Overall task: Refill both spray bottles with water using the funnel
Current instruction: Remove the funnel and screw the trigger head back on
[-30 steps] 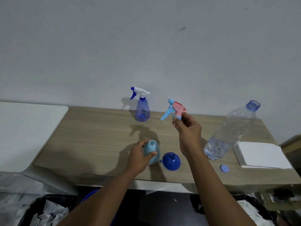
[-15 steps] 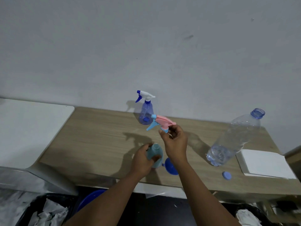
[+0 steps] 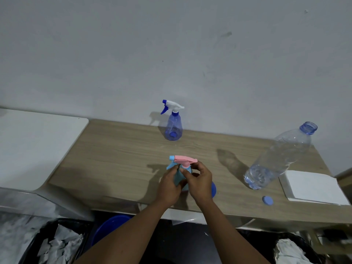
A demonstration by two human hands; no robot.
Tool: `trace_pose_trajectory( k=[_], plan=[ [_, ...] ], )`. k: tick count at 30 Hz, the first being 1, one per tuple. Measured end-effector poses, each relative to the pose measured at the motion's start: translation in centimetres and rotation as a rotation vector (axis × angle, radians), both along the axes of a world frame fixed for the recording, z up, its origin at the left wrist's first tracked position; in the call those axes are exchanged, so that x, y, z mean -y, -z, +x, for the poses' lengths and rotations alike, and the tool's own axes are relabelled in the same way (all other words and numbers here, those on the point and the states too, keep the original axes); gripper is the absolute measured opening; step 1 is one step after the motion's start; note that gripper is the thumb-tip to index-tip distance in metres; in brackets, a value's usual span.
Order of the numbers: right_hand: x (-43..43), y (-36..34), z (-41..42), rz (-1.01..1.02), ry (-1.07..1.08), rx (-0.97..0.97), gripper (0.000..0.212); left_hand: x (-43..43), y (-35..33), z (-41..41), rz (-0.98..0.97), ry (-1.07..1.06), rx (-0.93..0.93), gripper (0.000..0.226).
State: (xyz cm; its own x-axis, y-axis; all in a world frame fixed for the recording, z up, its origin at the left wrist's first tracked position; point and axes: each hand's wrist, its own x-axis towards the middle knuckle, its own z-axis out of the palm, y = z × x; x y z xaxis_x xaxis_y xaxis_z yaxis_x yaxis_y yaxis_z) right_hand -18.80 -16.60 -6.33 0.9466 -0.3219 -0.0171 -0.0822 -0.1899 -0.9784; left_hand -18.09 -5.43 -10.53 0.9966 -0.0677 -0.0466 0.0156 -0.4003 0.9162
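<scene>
A light blue spray bottle [image 3: 178, 177] stands near the table's front edge, gripped around its body by my left hand [image 3: 168, 184]. Its pink spray head [image 3: 184, 160] sits on the bottle's neck, and my right hand [image 3: 199, 181] pinches the collar under it. The blue funnel [image 3: 213, 189] lies on the table behind my right hand, mostly hidden. A second, clear blue spray bottle [image 3: 173, 126] with a white and blue head stands at the back by the wall. A clear water bottle [image 3: 278, 159], uncapped and partly filled, stands to the right.
The blue bottle cap [image 3: 267, 200] lies near the front edge of the wooden table [image 3: 118, 157]. A white pad [image 3: 312, 187] rests at the right end. A white surface [image 3: 34, 145] adjoins on the left. Bins with paper [image 3: 57, 244] and a blue basin [image 3: 110, 227] sit below.
My right hand brought the pink spray head down from mid-air onto the light blue bottle's neck. My left hand kept hold of the bottle.
</scene>
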Motion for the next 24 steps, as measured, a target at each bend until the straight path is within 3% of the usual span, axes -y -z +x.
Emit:
trace_pose_trajectory(
  k=[11,16,22,24],
  plan=[
    [0.2,0.5,0.5,0.023,-0.046,0.036,0.044,-0.1,0.2,0.2,-0.023,0.046,-0.001,0.048],
    [0.9,1.2,0.5,-0.075,-0.068,0.034,0.03,-0.5,0.9,0.6,-0.003,0.053,0.019,0.065],
    [1.3,1.3,0.7,-0.021,-0.067,0.002,0.045,-0.8,1.5,1.1,-0.012,0.034,0.007,0.075],
    [1.7,1.4,0.2,-0.016,-0.101,0.02,0.049,-0.8,1.5,1.1,-0.024,0.035,-0.005,0.068]
  ],
)
